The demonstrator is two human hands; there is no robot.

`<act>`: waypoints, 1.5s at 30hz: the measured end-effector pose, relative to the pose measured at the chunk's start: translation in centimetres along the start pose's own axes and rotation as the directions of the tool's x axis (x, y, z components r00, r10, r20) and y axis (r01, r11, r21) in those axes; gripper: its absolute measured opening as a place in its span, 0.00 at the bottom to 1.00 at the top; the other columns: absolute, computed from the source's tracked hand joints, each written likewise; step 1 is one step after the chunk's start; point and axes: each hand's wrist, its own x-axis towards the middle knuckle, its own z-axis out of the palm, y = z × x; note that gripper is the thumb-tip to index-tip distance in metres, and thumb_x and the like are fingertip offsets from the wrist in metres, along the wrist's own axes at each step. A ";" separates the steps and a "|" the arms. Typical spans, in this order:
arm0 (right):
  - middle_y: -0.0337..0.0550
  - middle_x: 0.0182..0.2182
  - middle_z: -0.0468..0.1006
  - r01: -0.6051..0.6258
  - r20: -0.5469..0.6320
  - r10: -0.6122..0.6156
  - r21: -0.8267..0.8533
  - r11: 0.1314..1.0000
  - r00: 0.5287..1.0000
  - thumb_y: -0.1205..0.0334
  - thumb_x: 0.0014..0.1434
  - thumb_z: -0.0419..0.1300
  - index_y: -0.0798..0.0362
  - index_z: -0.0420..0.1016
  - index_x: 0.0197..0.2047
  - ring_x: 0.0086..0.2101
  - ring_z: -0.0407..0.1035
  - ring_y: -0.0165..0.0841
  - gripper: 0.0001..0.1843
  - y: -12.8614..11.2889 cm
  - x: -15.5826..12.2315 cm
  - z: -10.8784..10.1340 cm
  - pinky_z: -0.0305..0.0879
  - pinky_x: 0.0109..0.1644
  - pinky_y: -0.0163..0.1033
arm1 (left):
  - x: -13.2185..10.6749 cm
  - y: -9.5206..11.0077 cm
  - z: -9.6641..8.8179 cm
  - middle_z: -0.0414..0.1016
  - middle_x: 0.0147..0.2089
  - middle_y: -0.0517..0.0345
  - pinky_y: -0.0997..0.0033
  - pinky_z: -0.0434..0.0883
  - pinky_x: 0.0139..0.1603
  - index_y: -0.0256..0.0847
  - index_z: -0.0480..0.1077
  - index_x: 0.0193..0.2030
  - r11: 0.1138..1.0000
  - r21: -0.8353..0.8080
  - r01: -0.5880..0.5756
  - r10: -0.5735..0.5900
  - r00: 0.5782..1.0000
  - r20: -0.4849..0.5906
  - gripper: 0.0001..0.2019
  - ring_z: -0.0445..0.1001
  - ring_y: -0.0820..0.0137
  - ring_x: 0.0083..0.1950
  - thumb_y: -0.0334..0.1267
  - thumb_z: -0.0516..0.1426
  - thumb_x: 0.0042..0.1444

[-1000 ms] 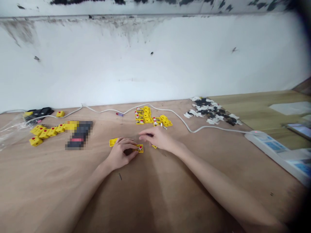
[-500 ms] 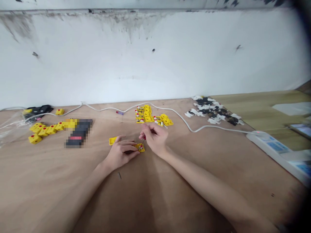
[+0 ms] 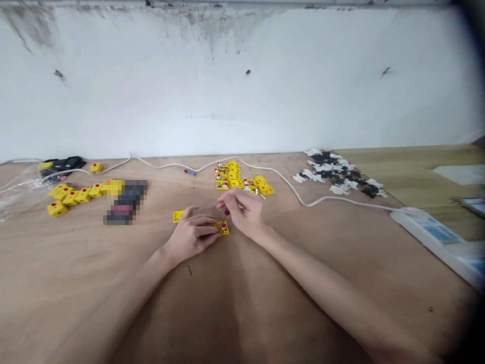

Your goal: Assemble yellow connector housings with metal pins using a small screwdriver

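My left hand (image 3: 193,235) lies on the wooden table (image 3: 242,303) with its fingers closed on a small yellow part with a red button (image 3: 223,228), pinning it down. My right hand (image 3: 242,212) hovers just above that part, fingers pinched round a small red-handled tool (image 3: 226,213) that points down at it. A second flat yellow piece (image 3: 178,216) rests just behind my left hand.
A pile of yellow parts (image 3: 238,181) sits behind my hands, a row of yellow blocks (image 3: 71,196) at the left. A white cable (image 3: 303,199) runs to a power strip (image 3: 435,235) on the right. Black and white pieces (image 3: 337,174) lie heaped at the back right. A small pen (image 3: 189,172) lies near the cable.
My right hand closed from a spread reach into a pinch on the red-handled tool and came over the yellow part. My left hand stayed put on the part.
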 end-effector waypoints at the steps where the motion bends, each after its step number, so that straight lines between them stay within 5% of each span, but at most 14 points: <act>1: 0.46 0.36 0.81 0.050 0.118 -0.049 -0.007 0.999 0.992 0.53 0.71 0.49 0.53 0.77 0.43 0.35 0.77 0.33 0.18 -0.2 0.2 -0.6 0.75 0.40 0.38 | 0.0 0.0 0.0 0.82 0.47 0.60 0.57 0.59 0.64 0.50 0.80 0.40 1.000 0.002 -0.006 0.006 1.000 0.002 0.06 0.79 0.69 0.49 0.40 0.60 0.63; 3: 0.47 0.45 0.80 0.093 0.332 -0.084 -0.013 0.996 0.939 0.60 0.71 0.48 0.52 0.72 0.58 0.42 0.76 0.33 0.18 -0.7 0.6 -1.8 0.74 0.46 0.39 | 0.0 0.0 0.0 0.82 0.48 0.60 0.57 0.57 0.65 0.50 0.80 0.40 1.000 0.003 -0.016 0.016 1.000 -0.002 0.06 0.79 0.70 0.48 0.39 0.60 0.63; 5: 0.45 0.45 0.81 0.087 0.428 -0.053 -0.060 0.994 0.902 0.64 0.69 0.51 0.51 0.69 0.62 0.42 0.76 0.32 0.20 -1.3 1.0 -3.0 0.73 0.48 0.39 | -0.1 -0.1 0.0 0.82 0.47 0.61 0.58 0.58 0.65 0.49 0.80 0.39 1.000 0.001 -0.029 0.029 0.999 -0.016 0.06 0.80 0.71 0.47 0.39 0.60 0.63; 10: 0.44 0.38 0.83 0.161 0.407 -0.049 -0.245 0.956 0.912 0.64 0.64 0.61 0.53 0.79 0.46 0.37 0.77 0.35 0.08 -2.1 1.5 -4.6 0.72 0.46 0.41 | -0.1 -0.1 0.1 0.82 0.46 0.59 0.58 0.58 0.64 0.48 0.80 0.39 0.999 0.003 -0.038 0.038 0.998 -0.047 0.06 0.80 0.69 0.47 0.39 0.60 0.63; 22: 0.44 0.48 0.80 0.176 0.420 -0.089 -0.173 0.969 0.903 0.65 0.68 0.59 0.48 0.74 0.58 0.47 0.75 0.35 0.17 -2.0 0.8 -4.3 0.71 0.54 0.42 | 0.0 -0.1 0.1 0.83 0.45 0.61 0.56 0.56 0.65 0.49 0.80 0.39 0.998 0.013 -0.054 0.054 0.997 -0.060 0.05 0.80 0.70 0.46 0.40 0.60 0.63; 25: 0.44 0.43 0.80 0.187 0.382 -0.128 -0.121 0.975 0.915 0.63 0.67 0.60 0.49 0.77 0.54 0.43 0.75 0.34 0.13 -1.8 0.6 -3.8 0.72 0.51 0.41 | 0.0 -0.2 0.2 0.83 0.45 0.60 0.56 0.56 0.65 0.49 0.80 0.39 0.998 0.014 -0.058 0.059 0.996 -0.063 0.06 0.80 0.69 0.45 0.40 0.60 0.63; 30: 0.45 0.48 0.79 0.183 0.460 -0.122 -0.089 0.979 0.879 0.67 0.69 0.56 0.48 0.72 0.60 0.47 0.74 0.34 0.18 -1.8 0.5 -3.7 0.71 0.53 0.40 | 0.0 -0.2 0.2 0.83 0.46 0.61 0.55 0.57 0.64 0.49 0.80 0.39 0.998 0.019 -0.052 0.053 0.997 -0.057 0.05 0.80 0.69 0.46 0.40 0.61 0.63; 37: 0.45 0.48 0.79 0.200 0.490 -0.127 -0.099 0.975 0.862 0.71 0.67 0.55 0.49 0.72 0.61 0.46 0.74 0.33 0.21 -2.4 0.6 -3.7 0.71 0.51 0.40 | 0.2 -0.1 0.1 0.83 0.45 0.60 0.55 0.59 0.63 0.49 0.80 0.38 0.999 0.015 -0.050 0.051 0.997 -0.054 0.05 0.79 0.67 0.47 0.40 0.61 0.62; 45: 0.43 0.44 0.82 0.213 0.439 -0.152 -0.095 0.972 0.886 0.74 0.65 0.54 0.52 0.78 0.50 0.43 0.76 0.33 0.16 -2.7 0.5 -2.5 0.72 0.47 0.37 | 0.1 -0.1 0.1 0.82 0.44 0.62 0.56 0.60 0.62 0.50 0.80 0.39 0.999 0.022 -0.042 0.043 0.998 -0.036 0.05 0.79 0.68 0.47 0.40 0.61 0.62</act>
